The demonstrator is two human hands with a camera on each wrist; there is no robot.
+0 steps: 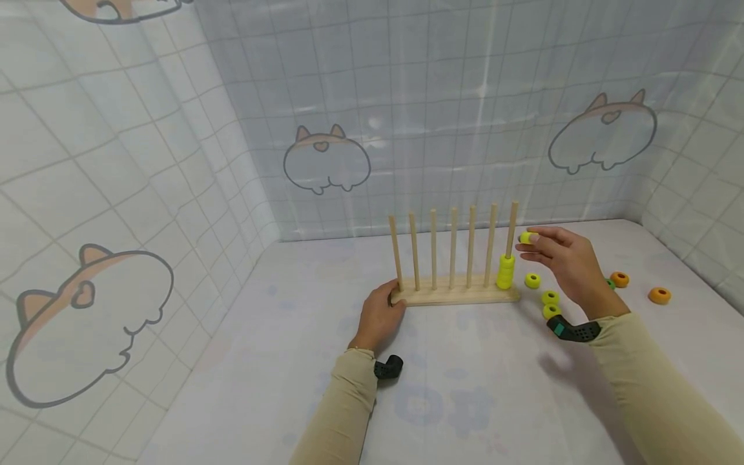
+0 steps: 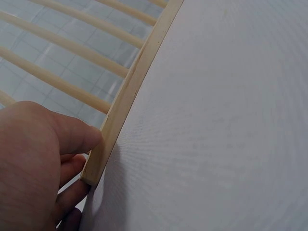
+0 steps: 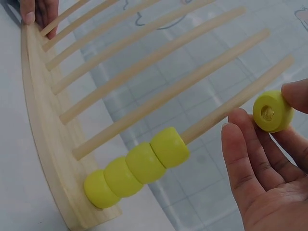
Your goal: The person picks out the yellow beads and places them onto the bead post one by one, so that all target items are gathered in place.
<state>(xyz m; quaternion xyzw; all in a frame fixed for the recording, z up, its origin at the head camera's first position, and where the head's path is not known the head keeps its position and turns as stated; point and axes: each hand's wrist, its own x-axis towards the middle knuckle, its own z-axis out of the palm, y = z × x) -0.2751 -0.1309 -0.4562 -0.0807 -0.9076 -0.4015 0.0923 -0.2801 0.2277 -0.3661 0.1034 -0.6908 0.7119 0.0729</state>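
Observation:
A wooden peg rack (image 1: 456, 296) stands on the table, with several upright pegs in a row along its base. My left hand (image 1: 380, 315) grips the left end of that base, thumb on the front edge (image 2: 100, 139) and fingers around the end. On the rightmost peg (image 1: 511, 226), several yellow beads (image 3: 139, 163) are stacked from the base up. Beside the upper part of this peg, my right hand (image 1: 566, 261) pinches another yellow bead (image 3: 273, 111) between thumb and fingers. The bead is apart from the peg, its hole facing the camera in the right wrist view.
Loose yellow beads (image 1: 532, 280) lie to the right of the rack. Farther right are two orange beads (image 1: 659, 296) and a green bead (image 1: 609, 283), partly hidden by the right wrist. A tiled-pattern sheet (image 1: 430, 116) hangs behind the table.

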